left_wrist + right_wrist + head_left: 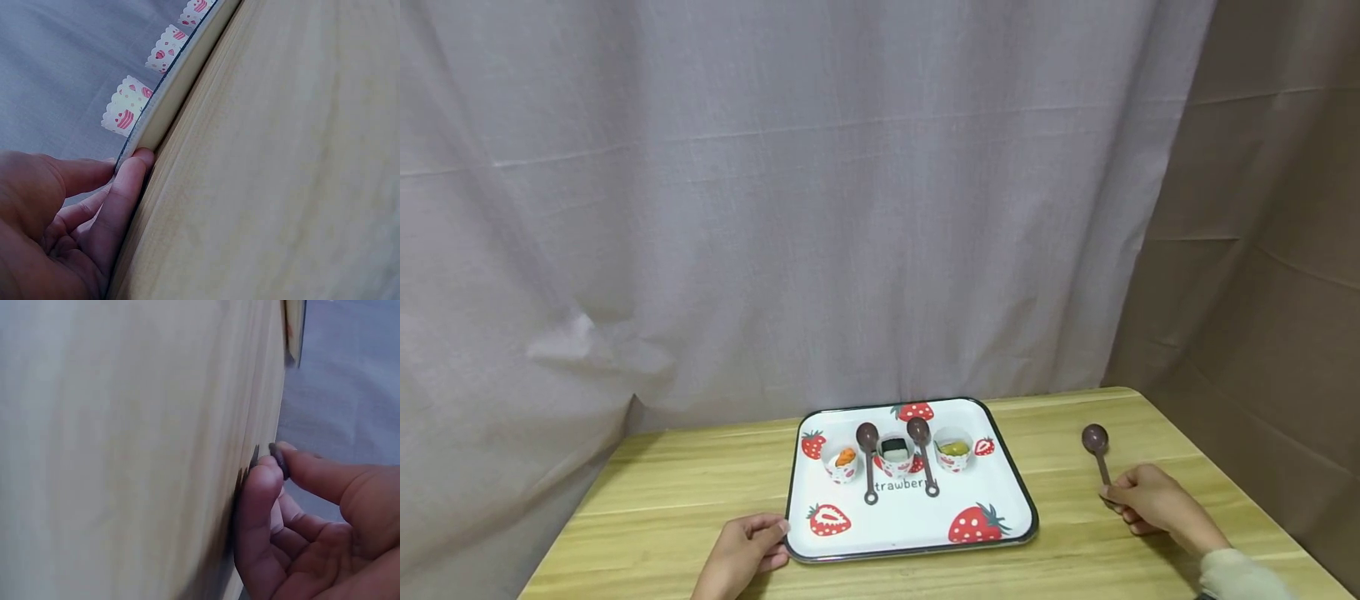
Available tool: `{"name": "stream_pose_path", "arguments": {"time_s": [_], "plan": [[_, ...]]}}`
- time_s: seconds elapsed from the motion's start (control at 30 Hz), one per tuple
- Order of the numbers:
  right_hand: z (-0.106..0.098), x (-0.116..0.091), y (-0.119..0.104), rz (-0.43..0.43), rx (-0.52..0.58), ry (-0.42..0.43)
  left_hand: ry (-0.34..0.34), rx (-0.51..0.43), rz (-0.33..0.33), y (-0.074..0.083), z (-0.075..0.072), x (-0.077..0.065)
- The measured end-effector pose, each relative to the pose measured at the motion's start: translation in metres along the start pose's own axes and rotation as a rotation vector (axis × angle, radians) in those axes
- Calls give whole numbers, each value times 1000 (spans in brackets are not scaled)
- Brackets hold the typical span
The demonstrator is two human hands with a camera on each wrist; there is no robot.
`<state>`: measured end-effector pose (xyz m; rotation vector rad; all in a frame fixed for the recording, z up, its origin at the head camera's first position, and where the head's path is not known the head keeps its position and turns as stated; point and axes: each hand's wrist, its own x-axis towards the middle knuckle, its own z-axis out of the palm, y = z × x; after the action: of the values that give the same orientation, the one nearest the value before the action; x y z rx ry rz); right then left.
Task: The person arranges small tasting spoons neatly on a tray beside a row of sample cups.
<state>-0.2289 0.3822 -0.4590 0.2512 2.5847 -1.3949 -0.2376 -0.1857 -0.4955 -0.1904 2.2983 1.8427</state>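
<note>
My left hand [743, 552] pinches the near left corner of a white strawberry-print tray [887, 525], thumb on the rim and fingers against its side. In the left wrist view the tray's side wall [169, 106] runs up from the fingertips. Right of the tray, my right hand [1157, 502] pinches the handle end of a brown spoon [1095, 439], its bowl pointing away from me. The right wrist view shows the spoon's handle [279, 461] between thumb and forefinger, close over the tabletop, its bowl hidden there.
On the tray stand three paper cups, with an orange piece [846, 457], a black-and-white piece [895, 451] and a green piece [955, 448] inside. Two more brown spoons, left [869, 467] and right [925, 454], lie beside the middle cup. A grey curtain [850, 208] hangs behind the wooden table [685, 475].
</note>
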Motion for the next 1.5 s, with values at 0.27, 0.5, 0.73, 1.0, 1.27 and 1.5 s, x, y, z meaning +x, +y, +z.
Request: {"name": "stream_pose_path", "arguments": {"time_s": [0.27, 0.5, 0.73, 1.0, 1.27, 1.5], "plan": [[-4, 1, 1, 19, 146, -65, 4, 11, -4, -1, -1, 1], [-6, -2, -6, 5, 195, -27, 1, 6, -4, 0, -1, 1], [-5, -9, -19, -49, 189, -6, -2, -3, 1, -1, -1, 2], [2, -14, -40, -92, 217, 54, -9, -19, 10, -2, -2, 1], [14, -17, -59, -160, 272, 125, -7, -33, 8, -3, 0, 1], [22, -20, -71, -190, 277, 148, -9, -44, 16, -3, 0, 1]]}}
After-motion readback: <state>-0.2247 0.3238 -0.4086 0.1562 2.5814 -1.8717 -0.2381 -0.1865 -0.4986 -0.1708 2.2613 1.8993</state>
